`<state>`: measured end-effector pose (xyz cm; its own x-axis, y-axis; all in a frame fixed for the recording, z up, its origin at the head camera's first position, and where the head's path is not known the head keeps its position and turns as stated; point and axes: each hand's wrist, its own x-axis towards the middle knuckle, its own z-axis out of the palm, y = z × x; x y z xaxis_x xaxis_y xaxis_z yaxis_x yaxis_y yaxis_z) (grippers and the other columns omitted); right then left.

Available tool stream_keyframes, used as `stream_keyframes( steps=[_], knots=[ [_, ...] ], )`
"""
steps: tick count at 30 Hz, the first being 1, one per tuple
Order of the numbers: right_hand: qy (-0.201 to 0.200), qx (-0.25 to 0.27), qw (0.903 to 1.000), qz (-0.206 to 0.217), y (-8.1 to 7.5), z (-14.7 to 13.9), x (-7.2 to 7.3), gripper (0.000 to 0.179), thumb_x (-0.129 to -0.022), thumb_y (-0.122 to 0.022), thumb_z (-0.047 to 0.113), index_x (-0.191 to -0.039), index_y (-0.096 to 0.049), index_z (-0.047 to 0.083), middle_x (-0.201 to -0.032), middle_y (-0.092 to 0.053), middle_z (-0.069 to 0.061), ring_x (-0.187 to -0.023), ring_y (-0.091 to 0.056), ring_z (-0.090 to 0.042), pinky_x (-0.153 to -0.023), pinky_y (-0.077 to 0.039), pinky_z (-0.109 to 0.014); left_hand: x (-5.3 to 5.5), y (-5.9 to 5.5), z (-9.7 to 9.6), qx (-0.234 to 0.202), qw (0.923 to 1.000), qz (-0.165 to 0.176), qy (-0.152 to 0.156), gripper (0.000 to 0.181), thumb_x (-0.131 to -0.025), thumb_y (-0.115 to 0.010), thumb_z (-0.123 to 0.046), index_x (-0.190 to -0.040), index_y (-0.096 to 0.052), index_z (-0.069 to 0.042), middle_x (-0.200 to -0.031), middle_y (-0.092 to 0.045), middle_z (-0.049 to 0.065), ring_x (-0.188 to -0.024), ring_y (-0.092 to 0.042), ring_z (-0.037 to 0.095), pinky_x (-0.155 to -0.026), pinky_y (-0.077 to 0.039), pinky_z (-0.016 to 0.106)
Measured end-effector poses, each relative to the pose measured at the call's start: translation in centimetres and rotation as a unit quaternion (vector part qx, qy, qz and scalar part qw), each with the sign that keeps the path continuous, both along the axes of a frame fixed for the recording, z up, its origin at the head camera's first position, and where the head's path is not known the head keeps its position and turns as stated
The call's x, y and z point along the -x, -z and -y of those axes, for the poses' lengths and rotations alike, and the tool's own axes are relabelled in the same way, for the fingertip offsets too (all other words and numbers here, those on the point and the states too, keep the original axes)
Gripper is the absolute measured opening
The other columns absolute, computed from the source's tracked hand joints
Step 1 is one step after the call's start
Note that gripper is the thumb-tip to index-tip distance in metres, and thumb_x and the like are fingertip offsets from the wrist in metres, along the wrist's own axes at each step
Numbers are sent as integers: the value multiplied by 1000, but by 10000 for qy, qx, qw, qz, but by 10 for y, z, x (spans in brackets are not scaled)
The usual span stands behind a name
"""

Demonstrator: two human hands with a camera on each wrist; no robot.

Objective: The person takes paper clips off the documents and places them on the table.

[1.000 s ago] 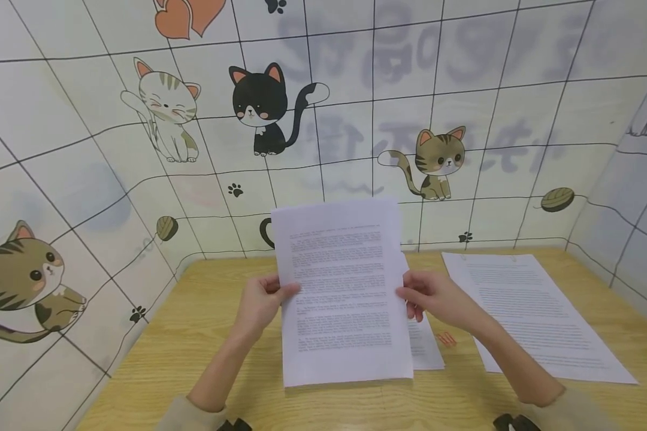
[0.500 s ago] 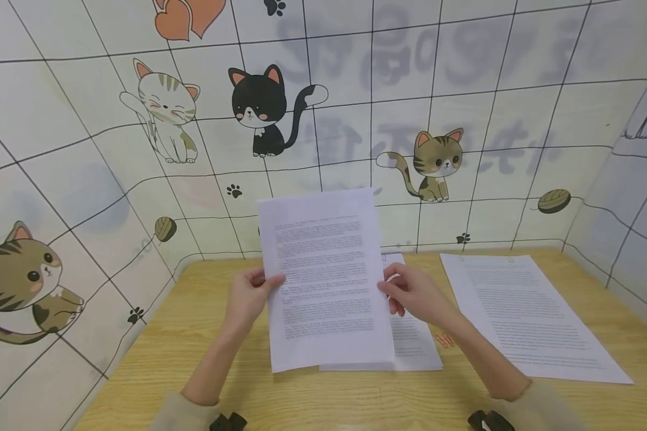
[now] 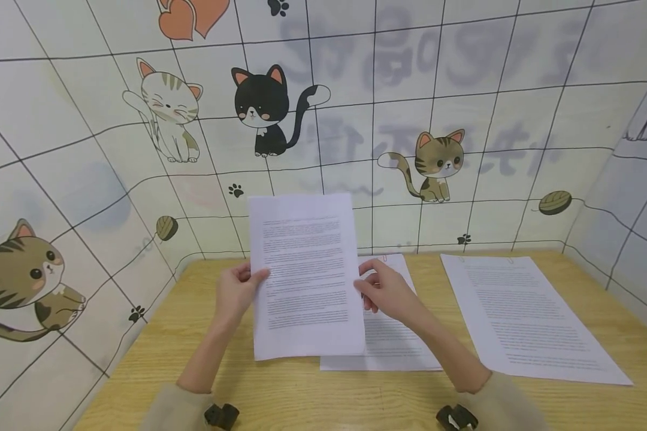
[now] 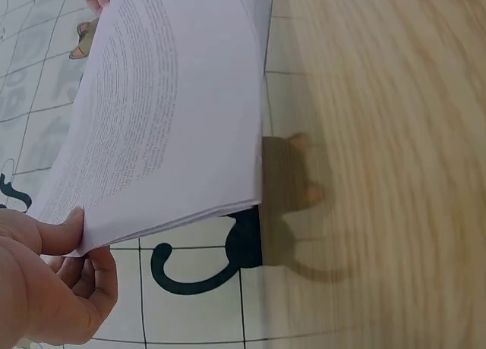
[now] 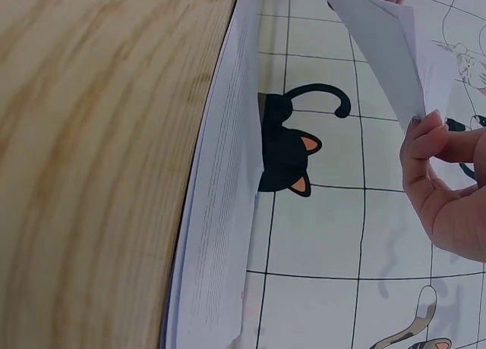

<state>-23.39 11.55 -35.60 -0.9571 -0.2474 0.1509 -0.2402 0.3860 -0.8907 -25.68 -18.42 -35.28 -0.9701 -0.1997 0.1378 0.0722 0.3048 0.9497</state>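
Observation:
A thin stack of printed sheets (image 3: pixel 304 275) is held up above the table, text facing the head camera. My left hand (image 3: pixel 237 292) pinches its left edge, thumb in front and fingers behind. On the opposite edge, my right hand (image 3: pixel 388 291) pinches with thumb and forefinger. In the left wrist view, layered page edges show along the side of the sheets (image 4: pixel 197 121), which bow a little. The right wrist view has the right fingertips (image 5: pixel 429 125) gripping the paper's edge. Behind the raised sheets lies another printed stack (image 3: pixel 393 344), partly covered, with a reddish paper clip (image 3: pixel 385 258) at its top.
To the right lies a third printed stack (image 3: pixel 544 317) with clips along its top edge. The wooden table (image 3: pixel 313 398) meets a white wall (image 3: pixel 345 227) patterned with cartoon cats and grid lines. A black device (image 3: pixel 221 416) is on the left wrist, another (image 3: pixel 457 417) on the right.
Both hands have carried the held sheets leftward, uncovering more of the stack behind. My right forearm has swung left and now hides the reddish clips that showed on the table.

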Motion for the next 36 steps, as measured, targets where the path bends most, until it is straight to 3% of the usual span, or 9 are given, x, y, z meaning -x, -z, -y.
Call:
stream_keyframes(
  steps=[11, 23, 30, 36],
  knots=[
    [95, 56, 9999, -34, 15, 26, 12, 26, -97, -59, 3, -120, -48, 0, -66, -60, -5, -52, -55, -15, -57, -53, -33, 13, 9, 20, 365, 9990, 103, -237, 38, -95, -72, -13, -125, -64, 9, -108, -71, 24, -80, -68, 17, -63, -51, 20],
    [104, -2, 9993, 359, 24, 59, 27, 24, -97, -60, -2, -118, -48, -2, -63, -61, -7, -51, -55, -14, -59, -54, -36, 20, 14, 44, 636, 9966, 250, -458, 40, -95, -71, -14, -126, -62, 10, -110, -69, 26, -80, -67, 19, -63, -50, 21],
    [-177, -55, 9981, 594, 24, 75, 34, 25, -98, -59, -1, -119, -47, -4, -65, -63, -8, -51, -58, -13, -63, -56, -39, 26, 20, 58, 771, 9947, 394, -548, 38, -96, -71, -15, -125, -63, 8, -110, -69, 23, -82, -66, 21, -66, -52, 24],
    [-462, 22, 9961, 749, 26, 88, 35, 28, -96, -60, -3, -120, -45, -9, -66, -66, -10, -56, -66, -23, -61, -59, -35, 29, 26, 70, 1039, 9920, 358, -618, 37, -95, -71, -14, -122, -64, 9, -109, -69, 25, -80, -65, 22, -65, -51, 25]
  ],
)
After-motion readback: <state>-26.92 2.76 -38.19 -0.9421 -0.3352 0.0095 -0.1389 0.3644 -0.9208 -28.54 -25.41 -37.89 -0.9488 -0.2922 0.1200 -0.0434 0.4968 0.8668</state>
